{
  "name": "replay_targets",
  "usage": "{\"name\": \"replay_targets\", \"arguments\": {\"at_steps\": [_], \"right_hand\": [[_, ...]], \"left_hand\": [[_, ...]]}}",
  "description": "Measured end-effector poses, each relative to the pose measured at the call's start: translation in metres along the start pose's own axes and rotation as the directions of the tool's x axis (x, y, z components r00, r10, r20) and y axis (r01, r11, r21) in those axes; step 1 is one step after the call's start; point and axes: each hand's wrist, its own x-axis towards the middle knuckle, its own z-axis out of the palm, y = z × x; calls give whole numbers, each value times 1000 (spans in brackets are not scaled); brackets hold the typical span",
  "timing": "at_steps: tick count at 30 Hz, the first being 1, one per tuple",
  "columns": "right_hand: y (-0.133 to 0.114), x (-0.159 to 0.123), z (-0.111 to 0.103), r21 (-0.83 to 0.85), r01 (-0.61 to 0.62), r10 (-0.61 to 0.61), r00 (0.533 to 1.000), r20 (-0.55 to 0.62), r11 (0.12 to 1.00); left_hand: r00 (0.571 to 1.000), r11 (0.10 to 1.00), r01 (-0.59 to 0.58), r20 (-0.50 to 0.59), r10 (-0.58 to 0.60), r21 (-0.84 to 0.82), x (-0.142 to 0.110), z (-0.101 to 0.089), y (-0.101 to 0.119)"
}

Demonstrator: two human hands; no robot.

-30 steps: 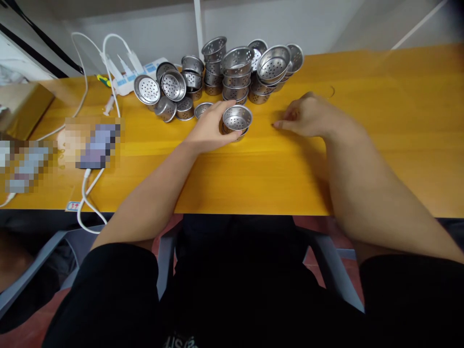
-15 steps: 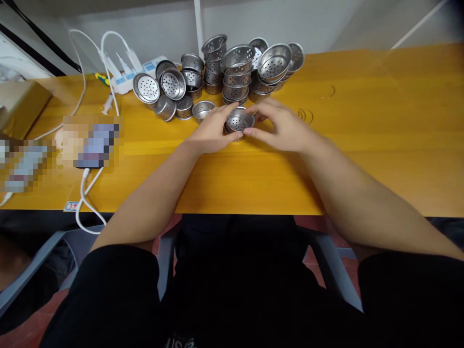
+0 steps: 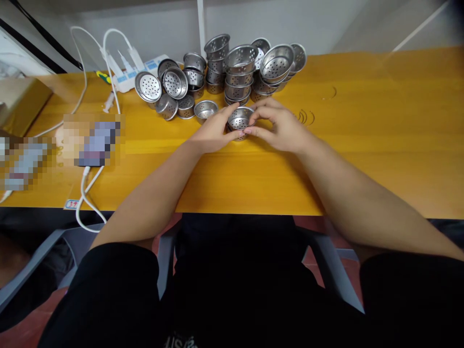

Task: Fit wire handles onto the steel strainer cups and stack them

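A small perforated metal cup (image 3: pixel 240 118) sits on top of another perforated metal cup (image 3: pixel 239 136) at the near edge of the pile. From the left, my left hand (image 3: pixel 214 133) curves round the cups, thumb in front and fingers behind. My right hand (image 3: pixel 277 124) has its thumb and bent fingers closed on the right side of the upper cup's rim. A lone cup (image 3: pixel 206 111) stands upright just left of my left hand. Directly behind my hands rises a stack of similar cups (image 3: pixel 239 77). Part of the lower cup is hidden by my fingers.
More perforated cups (image 3: pixel 174 83) lie tilted or stacked at the back left, others (image 3: pixel 277 64) at the back right. A white power strip (image 3: pixel 125 83) with cables, a phone (image 3: pixel 99 144) and a cardboard box (image 3: pixel 27 104) occupy the table's (image 3: pixel 362 145) left side.
My right fingers have drawn in to the upper cup's rim. My left hand stays in nearly the same place, and the whole view has shifted slightly.
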Motion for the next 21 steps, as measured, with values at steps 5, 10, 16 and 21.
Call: {"name": "replay_targets", "arguments": {"at_steps": [5, 10, 16, 21], "right_hand": [[3, 0, 1, -12, -1, 1, 1000, -18, 1000], [8, -2, -5, -25, -46, 46, 999, -22, 999], [4, -3, -12, -73, -106, 104, 994, -32, 992], [6, -5, -8, -62, -96, 95, 995, -17, 993]], "left_hand": [[999, 997, -43, 23, 42, 63, -3, -14, 7], [985, 974, -39, -155, 76, 225, 3, -44, -21], [957, 973, 120, -283, -61, 196, 13, -49, -107], [949, 914, 281, -227, -220, 291, 10, -46, -89]]}}
